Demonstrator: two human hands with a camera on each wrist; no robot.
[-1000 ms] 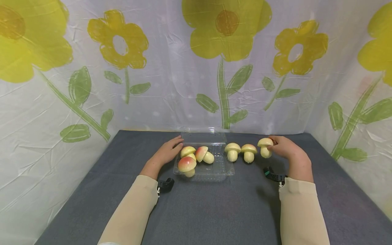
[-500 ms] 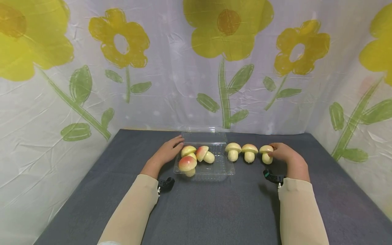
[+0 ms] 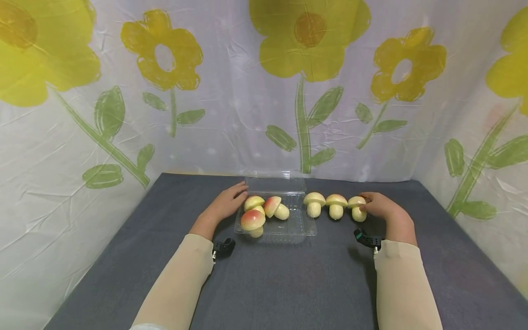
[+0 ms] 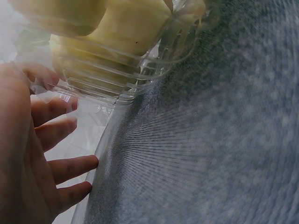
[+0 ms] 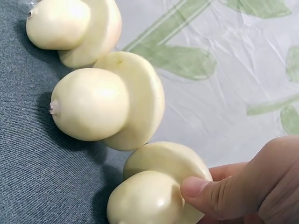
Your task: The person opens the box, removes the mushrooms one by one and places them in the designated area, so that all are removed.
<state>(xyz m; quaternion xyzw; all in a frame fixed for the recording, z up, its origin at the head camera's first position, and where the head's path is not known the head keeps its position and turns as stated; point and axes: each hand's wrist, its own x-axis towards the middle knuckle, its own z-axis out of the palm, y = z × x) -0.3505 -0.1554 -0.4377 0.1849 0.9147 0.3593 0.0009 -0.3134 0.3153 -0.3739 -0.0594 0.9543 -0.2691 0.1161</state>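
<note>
My right hand (image 3: 381, 205) pinches a toy mushroom (image 3: 358, 214) by its cap, at the right end of a row of three on the table. In the right wrist view my thumb presses the cream cap, which touches the middle mushroom (image 5: 93, 105). The leftmost mushroom (image 3: 314, 209) of the row lies close to the clear plastic box (image 3: 294, 229). Three more mushrooms lie inside this box at its left, one being a red-tinged mushroom (image 3: 252, 220). My left hand (image 3: 224, 204) touches the box's left rim, its fingers extended and spread in the left wrist view.
The box's transparent lid (image 3: 274, 184) is folded back toward the rear of the table. Dark grey cloth covers the table (image 3: 305, 284). A flower-printed curtain (image 3: 231, 114) encloses the back and both sides.
My right hand has lowered its mushroom onto the table, then shifted it slightly left against the middle one. My left hand stays at the box.
</note>
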